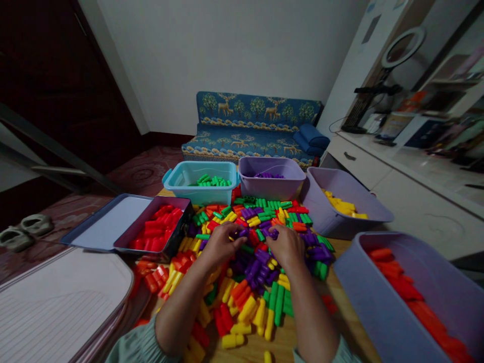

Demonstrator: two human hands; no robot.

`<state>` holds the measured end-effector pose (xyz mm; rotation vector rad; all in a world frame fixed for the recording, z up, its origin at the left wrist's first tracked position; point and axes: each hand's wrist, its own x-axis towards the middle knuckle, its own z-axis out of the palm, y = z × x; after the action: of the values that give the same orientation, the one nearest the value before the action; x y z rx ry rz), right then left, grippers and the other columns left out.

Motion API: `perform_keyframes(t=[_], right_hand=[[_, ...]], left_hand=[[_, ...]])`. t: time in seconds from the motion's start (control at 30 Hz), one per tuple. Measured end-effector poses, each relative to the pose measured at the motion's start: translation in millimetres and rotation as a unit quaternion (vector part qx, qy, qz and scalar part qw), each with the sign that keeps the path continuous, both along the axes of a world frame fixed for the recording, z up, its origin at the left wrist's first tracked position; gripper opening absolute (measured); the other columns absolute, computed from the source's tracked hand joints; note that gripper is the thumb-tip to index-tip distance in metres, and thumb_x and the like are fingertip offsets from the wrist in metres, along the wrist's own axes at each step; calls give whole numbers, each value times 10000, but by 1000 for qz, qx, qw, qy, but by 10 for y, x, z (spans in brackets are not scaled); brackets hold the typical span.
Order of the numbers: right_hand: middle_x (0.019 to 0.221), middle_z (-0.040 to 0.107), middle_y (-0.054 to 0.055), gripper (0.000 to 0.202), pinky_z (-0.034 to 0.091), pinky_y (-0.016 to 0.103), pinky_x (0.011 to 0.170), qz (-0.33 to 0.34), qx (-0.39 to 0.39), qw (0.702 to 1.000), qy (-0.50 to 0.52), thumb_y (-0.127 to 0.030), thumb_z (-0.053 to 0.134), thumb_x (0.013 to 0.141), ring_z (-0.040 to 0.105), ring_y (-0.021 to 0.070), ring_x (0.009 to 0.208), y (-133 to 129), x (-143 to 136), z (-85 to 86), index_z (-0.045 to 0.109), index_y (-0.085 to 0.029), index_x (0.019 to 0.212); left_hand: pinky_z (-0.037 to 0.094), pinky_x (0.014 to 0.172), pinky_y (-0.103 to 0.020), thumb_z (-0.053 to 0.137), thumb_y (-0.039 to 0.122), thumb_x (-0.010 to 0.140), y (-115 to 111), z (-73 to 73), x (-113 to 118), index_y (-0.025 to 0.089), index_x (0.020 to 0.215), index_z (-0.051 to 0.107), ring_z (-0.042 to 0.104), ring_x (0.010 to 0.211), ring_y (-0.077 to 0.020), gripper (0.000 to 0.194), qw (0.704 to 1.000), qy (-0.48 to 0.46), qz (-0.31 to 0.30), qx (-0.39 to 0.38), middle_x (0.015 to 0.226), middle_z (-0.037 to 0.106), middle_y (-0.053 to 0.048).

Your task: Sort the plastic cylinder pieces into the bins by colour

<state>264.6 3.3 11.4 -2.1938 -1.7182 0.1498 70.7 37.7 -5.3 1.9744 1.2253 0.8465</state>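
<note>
A wide heap of short, tube-like plastic pieces in red, orange, yellow, green and purple covers the wooden table (350, 282). Over the middle of this heap, my left hand (222, 244) is closed with thumb and fingers at a purple plastic piece (243, 233). A short distance to its right, my right hand (287, 244) pinches another purple plastic piece (273, 234). Between and below the hands lies a cluster of purple pieces (259, 269). Green pieces (279, 302) and yellow pieces (247, 308) lie nearer to me. My fingers partly hide what they grip.
A turquoise bin (200, 194) holds green pieces; a lilac bin (270, 189) beside it holds purple ones. Yellow pieces fill part of the right bin (333, 222), orange-red ones the near-right bin (363, 292). An open-lidded box (185, 214) with red pieces stands left. Behind is a sofa (242, 133).
</note>
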Motion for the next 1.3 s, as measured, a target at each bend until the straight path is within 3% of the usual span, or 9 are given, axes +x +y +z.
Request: perform_keyframes(t=[0.1, 0.2, 0.33, 0.5, 0.63, 0.8, 0.9, 1.13, 1.3], right_hand=[[822, 724, 56, 193, 441, 294, 661, -22, 16, 996, 84, -311, 615, 719, 653, 224, 784, 5, -15, 79, 719, -236, 863], [772, 709, 28, 214, 453, 275, 654, 13, 53, 967, 248, -341, 625, 691, 643, 195, 730, 13, -82, 118, 715, -213, 836], [746, 691, 22, 245, 460, 255, 622, 73, 60, 918, 386, -351, 647, 661, 619, 172, 687, 17, -232, 68, 708, -173, 819], [749, 688, 22, 261, 457, 260, 615, 82, 48, 920, 380, -359, 665, 657, 616, 178, 700, 21, -338, -7, 709, -182, 843], [770, 690, 29, 294, 469, 277, 653, 82, 54, 917, 386, -427, 678, 672, 623, 185, 725, 48, -250, -36, 692, -177, 826], [849, 679, 56, 282, 471, 310, 690, 42, 57, 970, 231, -386, 680, 700, 622, 201, 761, 59, -64, -51, 699, -188, 900], [951, 661, 73, 275, 470, 318, 745, 58, 74, 979, 183, -322, 681, 707, 619, 200, 821, 52, -58, -45, 703, -199, 951], [867, 678, 19, 428, 469, 275, 644, 153, 36, 927, 340, -323, 692, 689, 607, 159, 724, 5, -299, -33, 650, -239, 1107], [868, 684, 28, 532, 431, 236, 516, 131, 14, 887, 442, -316, 678, 682, 576, 129, 597, -20, -362, -6, 589, -202, 1195]], left_hand=[[503, 647, -288, 701, 406, 706, 13, -33, 26, 150, 878, 618, 620, 695, -172, 320, 972, -175, 13, -158, 795, 637, -28], [533, 619, -287, 768, 385, 640, 13, -12, 49, 162, 896, 560, 634, 662, -156, 398, 899, -327, 13, -290, 802, 636, -19], [566, 683, -308, 772, 333, 675, -28, 102, 58, 175, 1073, 573, 659, 752, -158, 472, 835, -403, -8, -376, 935, 656, -58], [563, 676, -264, 823, 313, 625, -82, 166, 70, 153, 1084, 626, 643, 753, -136, 525, 863, -358, -14, -356, 965, 663, -61], [547, 604, -245, 817, 356, 619, -61, 141, 62, 157, 1053, 644, 643, 718, -141, 508, 876, -342, 20, -340, 903, 670, -49], [523, 553, -217, 802, 338, 634, -30, 99, 45, 165, 1050, 619, 641, 657, -128, 486, 868, -353, 50, -345, 821, 664, -34], [531, 565, -222, 794, 308, 649, -37, 89, 55, 166, 1036, 620, 646, 679, -132, 447, 861, -362, 49, -354, 868, 664, -44], [546, 715, -247, 669, 145, 750, -87, 144, 117, 132, 1118, 610, 661, 826, -160, 373, 809, -438, 12, -393, 1015, 671, -107], [540, 732, -250, 572, 3, 731, -134, 309, 108, 96, 1218, 548, 654, 732, -134, 496, 773, -478, 1, -417, 941, 677, -107]])
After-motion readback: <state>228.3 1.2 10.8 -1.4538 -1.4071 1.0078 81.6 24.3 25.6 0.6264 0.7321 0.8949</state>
